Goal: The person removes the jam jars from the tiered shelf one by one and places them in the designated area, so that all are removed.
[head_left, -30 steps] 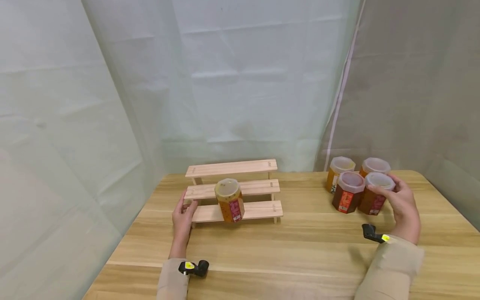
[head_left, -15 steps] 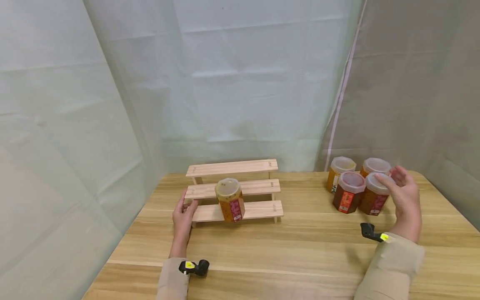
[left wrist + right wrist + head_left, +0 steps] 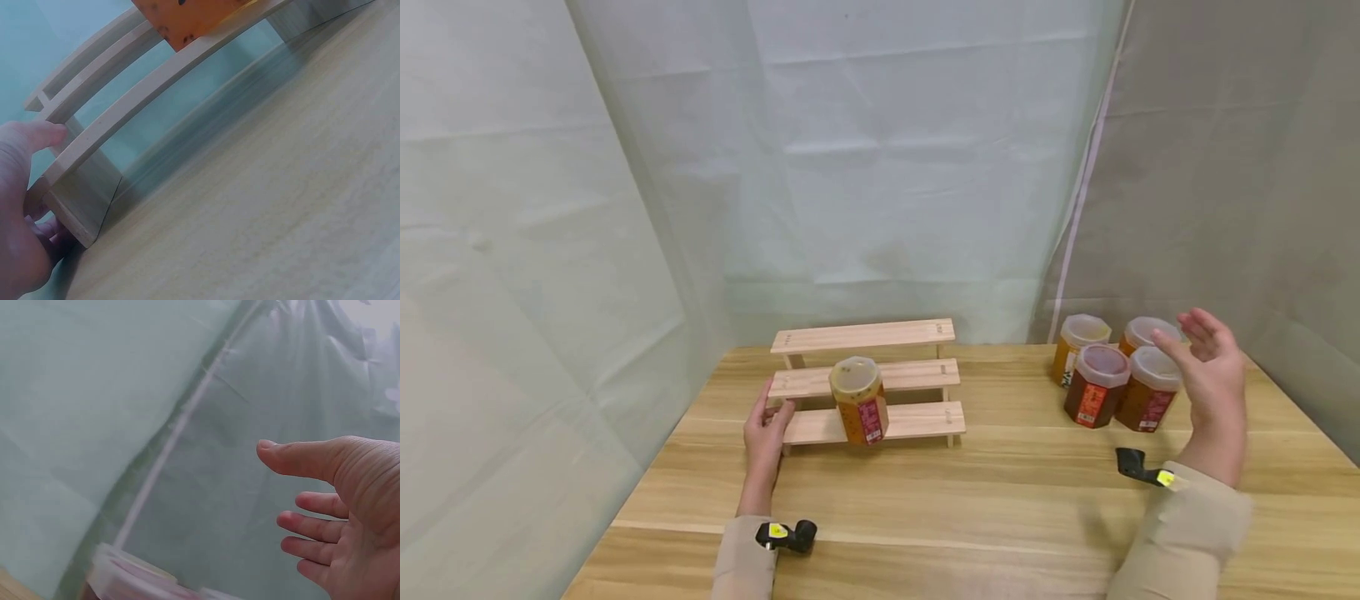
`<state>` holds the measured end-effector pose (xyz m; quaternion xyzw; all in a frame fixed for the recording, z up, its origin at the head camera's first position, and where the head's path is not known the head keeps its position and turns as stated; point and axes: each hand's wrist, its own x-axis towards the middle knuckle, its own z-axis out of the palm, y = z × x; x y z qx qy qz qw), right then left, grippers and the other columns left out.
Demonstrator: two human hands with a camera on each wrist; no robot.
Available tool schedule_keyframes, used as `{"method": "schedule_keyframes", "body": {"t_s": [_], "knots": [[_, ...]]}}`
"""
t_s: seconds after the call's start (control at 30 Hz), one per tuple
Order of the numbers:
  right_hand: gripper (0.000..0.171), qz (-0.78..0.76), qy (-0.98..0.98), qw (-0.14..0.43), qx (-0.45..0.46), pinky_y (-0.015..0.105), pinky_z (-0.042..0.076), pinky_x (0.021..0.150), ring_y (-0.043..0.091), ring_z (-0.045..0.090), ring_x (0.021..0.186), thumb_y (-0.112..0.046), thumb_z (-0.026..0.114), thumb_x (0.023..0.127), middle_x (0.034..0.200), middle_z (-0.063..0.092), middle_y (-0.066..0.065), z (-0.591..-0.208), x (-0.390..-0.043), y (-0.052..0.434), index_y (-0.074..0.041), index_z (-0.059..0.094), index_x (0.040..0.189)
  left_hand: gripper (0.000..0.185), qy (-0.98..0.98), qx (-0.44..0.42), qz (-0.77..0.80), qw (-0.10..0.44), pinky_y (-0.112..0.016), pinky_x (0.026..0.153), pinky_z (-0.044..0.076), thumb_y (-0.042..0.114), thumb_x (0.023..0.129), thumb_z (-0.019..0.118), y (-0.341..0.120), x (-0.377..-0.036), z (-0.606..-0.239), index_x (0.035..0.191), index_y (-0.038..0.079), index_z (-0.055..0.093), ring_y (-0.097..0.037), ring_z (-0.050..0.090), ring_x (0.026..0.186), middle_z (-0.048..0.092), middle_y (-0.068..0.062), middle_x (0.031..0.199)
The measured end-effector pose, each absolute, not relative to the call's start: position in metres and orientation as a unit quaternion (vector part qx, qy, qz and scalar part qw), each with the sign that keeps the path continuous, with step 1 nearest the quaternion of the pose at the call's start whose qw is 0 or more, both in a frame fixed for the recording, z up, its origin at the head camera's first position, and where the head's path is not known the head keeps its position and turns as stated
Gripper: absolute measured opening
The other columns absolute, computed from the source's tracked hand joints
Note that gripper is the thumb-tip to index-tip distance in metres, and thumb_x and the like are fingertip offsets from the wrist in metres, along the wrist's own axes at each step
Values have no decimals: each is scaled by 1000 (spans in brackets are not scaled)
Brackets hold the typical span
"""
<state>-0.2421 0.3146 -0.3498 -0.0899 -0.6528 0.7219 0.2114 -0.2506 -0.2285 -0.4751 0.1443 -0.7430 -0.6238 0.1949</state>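
A three-step wooden rack (image 3: 891,375) stands at the back of the table. An orange jar (image 3: 859,402) with a red label and a pale lid stands on its lowest step. My left hand (image 3: 775,402) holds the rack's left end; the left wrist view shows the thumb on the lowest shelf (image 3: 156,81) and the fingers curled behind its leg, with the jar's base (image 3: 194,19) further along. My right hand (image 3: 1183,333) hovers with straight fingers, holding nothing, just right of a cluster of jars. The nearest is a brown jar (image 3: 1146,392). In the right wrist view the palm (image 3: 350,506) faces a jar lid (image 3: 131,572).
Beside the brown jar stand a dark red jar (image 3: 1093,387), a yellow jar (image 3: 1077,343) and another pale-lidded jar (image 3: 1142,332). Pale fabric walls close in the back and both sides. The wooden table (image 3: 970,500) stretches out in front of the rack.
My right hand has let go of the front right jar's lid, lifted up and spread its fingers. The left hand and the rack have stayed put.
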Motion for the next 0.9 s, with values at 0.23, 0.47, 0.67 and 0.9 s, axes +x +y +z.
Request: {"method": "schedule_keyframes", "body": {"t_s": [0.23, 0.47, 0.67, 0.9], "knots": [[73, 682, -706, 179, -62, 22, 13, 122, 12, 28, 144, -23, 69, 91, 143, 47, -9, -345, -250, 296, -19, 31, 153, 59, -751, 142, -616, 193, -16, 58, 46, 30, 95, 62, -231, -250, -477, 150, 27, 40, -1, 53, 77, 51, 2, 96], [70, 627, -759, 165, -55, 32, 19, 123, 18, 30, 146, -30, 64, 94, 152, 42, -5, -342, -258, 282, -20, 29, 154, 60, -750, 145, -616, 191, -16, 56, 46, 32, 95, 63, -233, -252, -479, 150, 28, 40, 0, 54, 74, 51, 3, 96], [68, 623, -767, 154, 6, 21, 29, 116, 17, 37, 139, -30, 65, 93, 142, 47, -6, -337, -265, 259, -19, 33, 152, 59, -747, 142, -618, 198, -17, 55, 46, 29, 95, 63, -232, -252, -478, 150, 26, 41, -1, 54, 74, 51, 2, 95], [68, 605, -782, 146, 35, 36, 24, 120, 13, 41, 133, -32, 64, 94, 143, 46, 1, -333, -271, 242, -15, 32, 152, 59, -745, 139, -623, 195, -14, 66, 48, 28, 95, 64, -230, -251, -474, 150, 27, 41, 1, 54, 80, 52, 2, 95]]}}
